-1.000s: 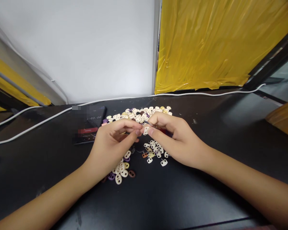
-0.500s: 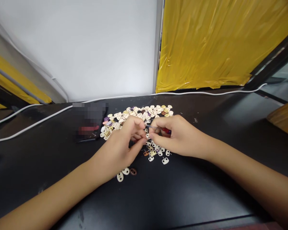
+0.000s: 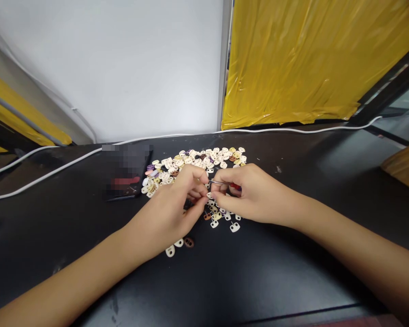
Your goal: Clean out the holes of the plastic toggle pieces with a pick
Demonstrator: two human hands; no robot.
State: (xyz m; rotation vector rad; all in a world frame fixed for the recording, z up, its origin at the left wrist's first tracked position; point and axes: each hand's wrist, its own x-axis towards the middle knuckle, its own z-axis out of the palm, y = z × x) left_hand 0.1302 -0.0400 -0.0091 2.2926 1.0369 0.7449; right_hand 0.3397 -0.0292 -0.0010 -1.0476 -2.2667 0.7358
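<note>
My left hand has its fingers curled and pinched over the middle of the pile; whatever lies between the fingertips is too small to name. Facing it, my right hand grips a thin metal tool with a red handle, whose tip points at the left fingertips. A cream piece shows between the two hands. Behind them spreads a pile of small two-holed pieces, mostly cream, some brown, yellow and purple. Nearer pieces with thin pins lie below my right hand.
A dark, partly pixelated flat object lies left of the pile. Several loose pieces, one brown, rest below my left wrist. A white cable runs along the black table's back edge. A brown box stands at the right.
The metal shaft of the tool shows a little more clearly between the hands. Both hands keep nearly the same pose; the view has shifted slightly.
</note>
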